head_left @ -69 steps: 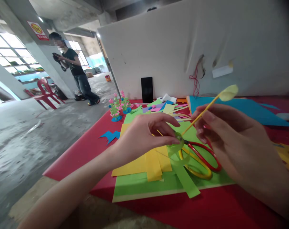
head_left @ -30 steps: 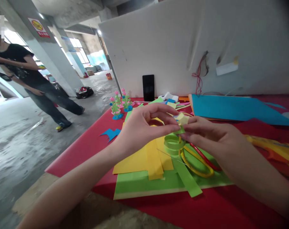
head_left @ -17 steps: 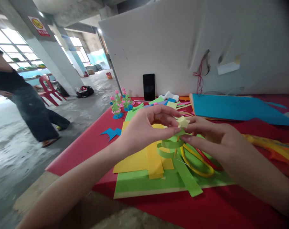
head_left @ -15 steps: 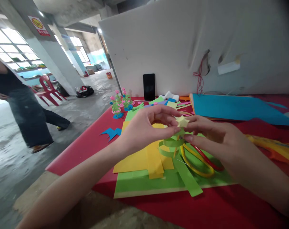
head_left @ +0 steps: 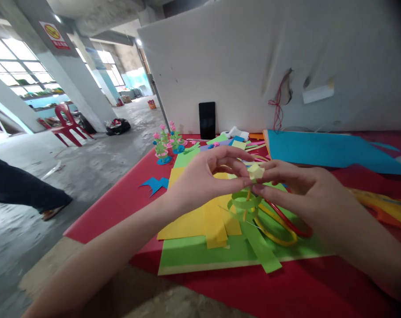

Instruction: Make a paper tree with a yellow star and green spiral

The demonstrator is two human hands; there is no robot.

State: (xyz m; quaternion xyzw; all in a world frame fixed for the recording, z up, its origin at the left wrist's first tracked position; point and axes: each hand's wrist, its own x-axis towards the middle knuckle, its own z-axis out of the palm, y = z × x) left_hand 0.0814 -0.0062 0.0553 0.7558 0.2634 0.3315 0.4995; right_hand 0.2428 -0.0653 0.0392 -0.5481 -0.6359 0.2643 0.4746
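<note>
Between my hands is a small paper craft: a pale yellow folded star (head_left: 255,171) on top, a curled green paper strip (head_left: 243,204) below it, and a thin yellow stick down its middle. My left hand (head_left: 210,174) pinches it from the left, just under the star. From the right, the thumb and fingers of my right hand (head_left: 295,187) close on the same spot. A yellow loop handle (head_left: 280,240) and a red one, perhaps of scissors, lie beneath on green paper (head_left: 194,256). Yellow paper sheets (head_left: 187,223) are under my left hand.
Finished paper flower stands (head_left: 162,150) sit at the back left of the red table (head_left: 121,198). A black phone (head_left: 207,120) leans on the white board. Blue card (head_left: 319,150) lies at the back right. On the left a person's leg (head_left: 21,183) shows.
The paper craft has turned and tilted in my fingers, and its green curl now hangs slightly to the right. The person at left has moved mostly out of view.
</note>
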